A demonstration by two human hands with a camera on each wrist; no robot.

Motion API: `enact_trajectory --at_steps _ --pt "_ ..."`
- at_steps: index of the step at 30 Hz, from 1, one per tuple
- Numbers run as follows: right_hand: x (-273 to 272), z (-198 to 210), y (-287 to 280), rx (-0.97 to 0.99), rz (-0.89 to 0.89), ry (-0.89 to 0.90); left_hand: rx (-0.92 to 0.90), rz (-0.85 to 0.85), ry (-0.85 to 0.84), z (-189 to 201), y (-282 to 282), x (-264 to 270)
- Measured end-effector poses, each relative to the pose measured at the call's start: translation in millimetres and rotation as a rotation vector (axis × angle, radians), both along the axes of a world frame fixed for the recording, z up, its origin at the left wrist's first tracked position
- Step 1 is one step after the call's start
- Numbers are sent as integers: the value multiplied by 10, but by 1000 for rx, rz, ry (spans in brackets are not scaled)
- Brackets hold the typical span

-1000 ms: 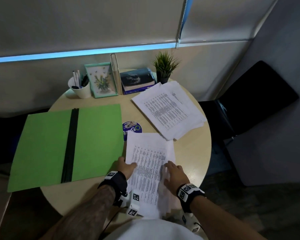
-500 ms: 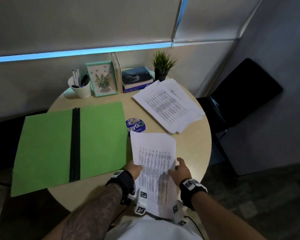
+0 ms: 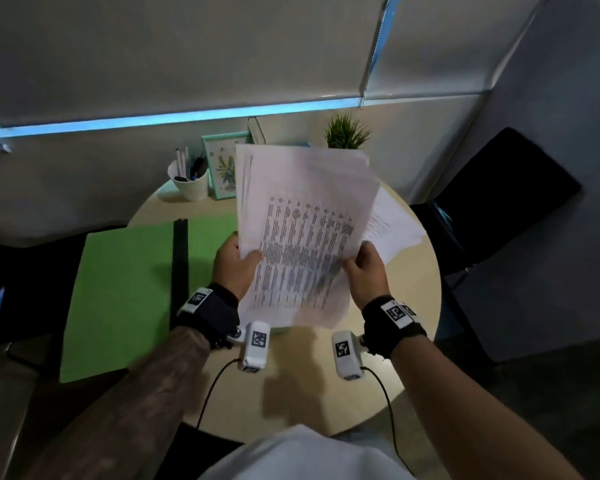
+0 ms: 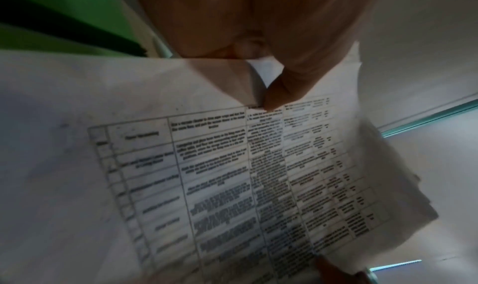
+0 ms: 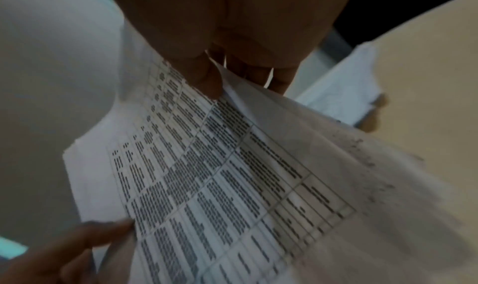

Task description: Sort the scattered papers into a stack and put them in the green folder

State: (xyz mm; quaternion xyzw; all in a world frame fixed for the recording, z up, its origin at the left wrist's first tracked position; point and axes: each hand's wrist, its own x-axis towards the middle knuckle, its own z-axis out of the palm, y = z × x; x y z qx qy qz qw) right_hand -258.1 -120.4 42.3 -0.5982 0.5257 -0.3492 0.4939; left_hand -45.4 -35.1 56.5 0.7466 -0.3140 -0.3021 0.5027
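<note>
A sheaf of printed papers stands tilted up above the round table, held by both hands. My left hand pinches its left edge, thumb on the printed face. My right hand pinches the right edge, thumb on top. The same sheets fill both wrist views. The green folder lies open and flat on the table's left side, black spine in the middle. A second pile of papers lies on the table behind the held sheets, partly hidden.
At the table's back stand a white pen cup, a framed plant picture, an upright binder and a small potted plant. A black chair sits to the right. Wrist camera cables hang over the near edge.
Both hands took hold of the near papers, which lay flat on the table, and lifted them up and away from me into a tilted sheaf; the blue sticker is now hidden.
</note>
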Motion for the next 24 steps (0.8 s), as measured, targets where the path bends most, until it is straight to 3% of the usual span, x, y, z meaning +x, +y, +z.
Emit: enact_trajectory --at_steps 3,6,12,21,24 --pt "254 232 28 -129 44 -42 -93 72 -29 252 79 95" --pt "368 224 136 -161 58 -46 -66 145 -39 218 241 141" --pt "469 -94 388 -37 153 116 84 130 48 -333 405 182" --pt "655 121 175 40 160 58 -11 110 71 -222 165 279" --pt "408 -39 59 124 153 156 -2 206 125 -320 62 368"
